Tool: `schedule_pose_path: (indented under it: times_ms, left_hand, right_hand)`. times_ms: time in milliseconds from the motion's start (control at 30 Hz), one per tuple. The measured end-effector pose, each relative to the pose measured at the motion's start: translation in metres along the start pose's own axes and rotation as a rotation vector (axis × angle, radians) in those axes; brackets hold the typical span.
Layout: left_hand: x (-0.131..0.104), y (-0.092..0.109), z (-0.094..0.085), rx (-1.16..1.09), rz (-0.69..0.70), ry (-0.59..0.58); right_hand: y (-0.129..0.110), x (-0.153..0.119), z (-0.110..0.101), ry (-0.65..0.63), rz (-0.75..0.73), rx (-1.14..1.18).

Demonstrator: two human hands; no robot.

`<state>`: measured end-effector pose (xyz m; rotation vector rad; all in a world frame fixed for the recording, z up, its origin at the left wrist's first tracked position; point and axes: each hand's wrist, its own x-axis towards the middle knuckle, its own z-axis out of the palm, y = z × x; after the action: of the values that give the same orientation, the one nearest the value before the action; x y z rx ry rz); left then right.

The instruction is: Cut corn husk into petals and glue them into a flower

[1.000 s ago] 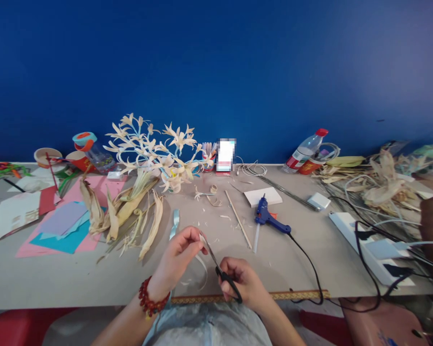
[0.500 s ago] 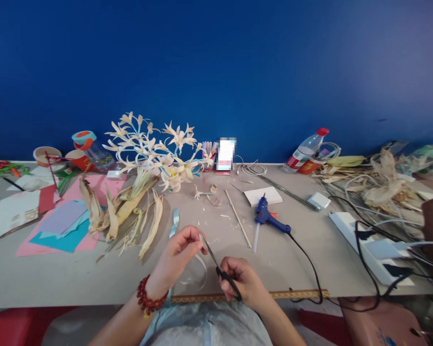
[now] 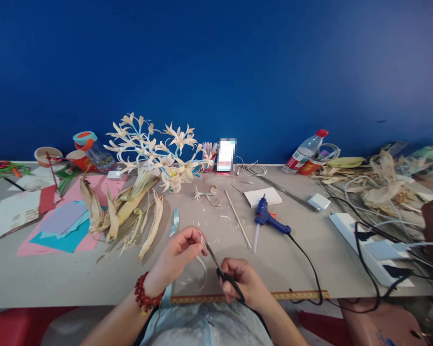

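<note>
My left hand point(image 3: 184, 247), a red beaded bracelet at its wrist, is closed in a pinch on a thin pale strip point(image 3: 204, 274) that seems to curl down below the fingers. My right hand point(image 3: 240, 278) grips black-handled scissors point(image 3: 213, 254) by the finger loops. Their blades point up and left, with the tips right at my left fingertips. The piece between the fingers is mostly hidden. Pale scraps point(image 3: 216, 239) lie on the table just beyond, and a light blue ribbon point(image 3: 175, 220) lies left of my hand.
Husk flowers point(image 3: 178, 137) stand at the back left, near dried corn husks point(image 3: 153, 226) and coloured paper point(image 3: 63, 218). A blue glue gun point(image 3: 270, 220), its cord trailing to the front edge, lies right of a thin stick point(image 3: 238, 218). A power strip point(image 3: 368, 252) is farther right.
Both hands hold nearly the same pose, the scissor tips still at my left fingertips. My left wrist and forearm have shifted slightly left.
</note>
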<state>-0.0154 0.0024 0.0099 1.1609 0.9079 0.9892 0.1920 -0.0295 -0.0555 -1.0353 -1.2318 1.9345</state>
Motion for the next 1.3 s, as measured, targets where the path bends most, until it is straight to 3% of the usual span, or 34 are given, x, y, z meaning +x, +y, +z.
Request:
schedule_pose_path:
  times_ms: [667,1000,1133,1300]
  left_hand:
    - [0.001,0.001,-0.001,0.011,-0.012,-0.025]
    - [0.003,-0.012,0.009,-0.11,-0.072,0.129]
    - [0.0,-0.017,0.012,-0.182,-0.062,0.101]
    - [0.001,-0.014,0.006,-0.189,-0.063,-0.001]
  right_hand:
    - [0.004,0.001,-0.002,0.004,-0.018,0.0]
    - [-0.035,0.022,0.023,0.318,-0.394,0.063]
    - [-0.04,0.03,0.029,0.338,-0.416,0.146]
    - [-0.045,0.029,0.026,0.28,-0.337,0.201]
